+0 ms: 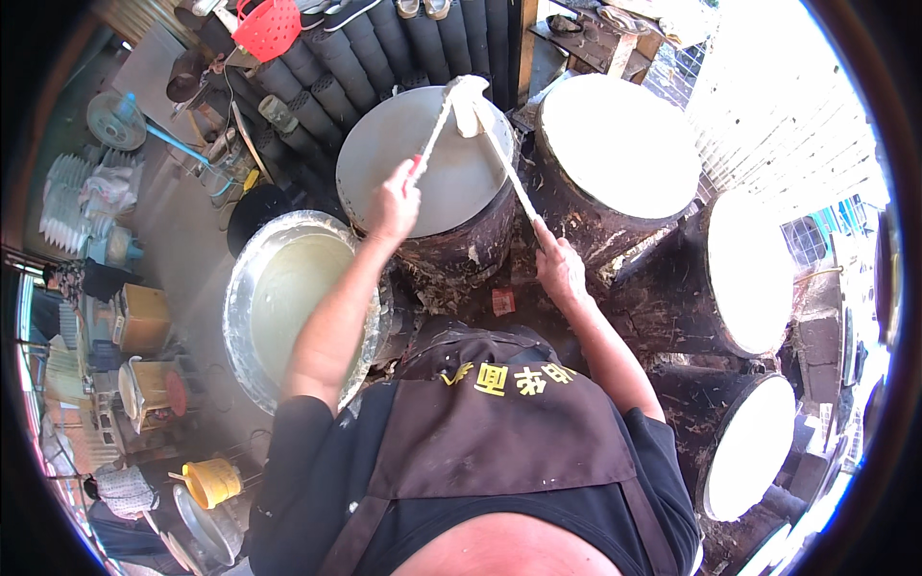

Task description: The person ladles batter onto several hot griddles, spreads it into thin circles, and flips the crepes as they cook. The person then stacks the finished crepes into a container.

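Left hand (394, 206): fingers clenched around the lower end of a white-coated stick (429, 144), arm raised over the grey round plate (423, 158). Right hand (559, 269): fingers closed on the lower end of a second white stick (507, 173), held lower and nearer the body.

Sticks: both run up and away from the fingers and lean toward each other; their far ends meet at a pale folded sheet (468, 104), which hangs over the far rim of the grey plate. Long axis of each stick is diagonal, left one leaning right, right one leaning left. The left hand is the nearer of the two to the sheet.

Grey plate: sits on a dark, crusted drum (461, 245), directly ahead of the person.

Around it: white round plates (619, 144) on similar drums, curving off to the right. Wide metal basin (252, 298) of pale liquid at lower left, under the left forearm. Red colander (267, 29) at top left. Yellow jug (213, 480) on the floor, far left.
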### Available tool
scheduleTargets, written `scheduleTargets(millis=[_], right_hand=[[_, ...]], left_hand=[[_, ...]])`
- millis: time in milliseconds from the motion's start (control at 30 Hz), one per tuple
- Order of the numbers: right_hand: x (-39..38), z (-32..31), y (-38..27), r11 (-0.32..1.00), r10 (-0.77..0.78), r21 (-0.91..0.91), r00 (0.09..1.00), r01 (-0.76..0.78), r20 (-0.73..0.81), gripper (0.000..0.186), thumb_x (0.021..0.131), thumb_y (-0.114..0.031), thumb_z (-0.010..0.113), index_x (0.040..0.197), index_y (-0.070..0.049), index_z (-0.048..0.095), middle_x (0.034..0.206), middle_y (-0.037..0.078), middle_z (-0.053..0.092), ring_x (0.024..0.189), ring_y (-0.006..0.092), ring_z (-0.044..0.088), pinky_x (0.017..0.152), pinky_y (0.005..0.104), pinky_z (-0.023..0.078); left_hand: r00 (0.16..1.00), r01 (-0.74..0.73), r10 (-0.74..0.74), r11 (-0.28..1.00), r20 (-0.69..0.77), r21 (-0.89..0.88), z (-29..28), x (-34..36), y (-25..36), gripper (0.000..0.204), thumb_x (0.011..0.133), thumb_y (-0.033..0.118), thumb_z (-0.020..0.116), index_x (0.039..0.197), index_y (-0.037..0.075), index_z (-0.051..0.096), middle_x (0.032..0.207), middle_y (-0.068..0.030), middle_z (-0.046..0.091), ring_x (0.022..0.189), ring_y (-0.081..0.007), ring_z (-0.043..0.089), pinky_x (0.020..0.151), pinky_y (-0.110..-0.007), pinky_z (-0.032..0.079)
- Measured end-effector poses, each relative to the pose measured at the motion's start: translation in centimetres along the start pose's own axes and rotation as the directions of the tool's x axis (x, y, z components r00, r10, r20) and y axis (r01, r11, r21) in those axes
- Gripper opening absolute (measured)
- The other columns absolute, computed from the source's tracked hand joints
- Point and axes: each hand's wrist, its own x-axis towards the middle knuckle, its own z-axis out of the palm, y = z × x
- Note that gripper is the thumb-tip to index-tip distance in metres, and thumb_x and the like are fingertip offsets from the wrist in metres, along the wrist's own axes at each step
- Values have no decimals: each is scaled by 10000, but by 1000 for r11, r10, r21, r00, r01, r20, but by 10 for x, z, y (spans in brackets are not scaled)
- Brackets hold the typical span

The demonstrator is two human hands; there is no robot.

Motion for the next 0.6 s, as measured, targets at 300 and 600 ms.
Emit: scheduleTargets(millis=[300,600], right_hand=[[-8,12,-3,927,-19,374,999,33,-41,544,832,-69,568,1362,-116,452,983,264,637,875,414,638,788,455,512],[44,45,-69,894,150,422,988,-153,42,513,824,-71,569,1329,-109,490,930,296,634,872,426,641,797,428,512]], left_hand=[[947,225,-297,885,-123,-409,-104,34,32,465,895,128,587,1349,107,488,744,-22,581,472,-122,513,416,-282,404],[926,363,-238,346,293,-865,-134,-66,28,452,963,136,526,1393,108,389,655,45,391,448,-21,356,356,-161,283]])
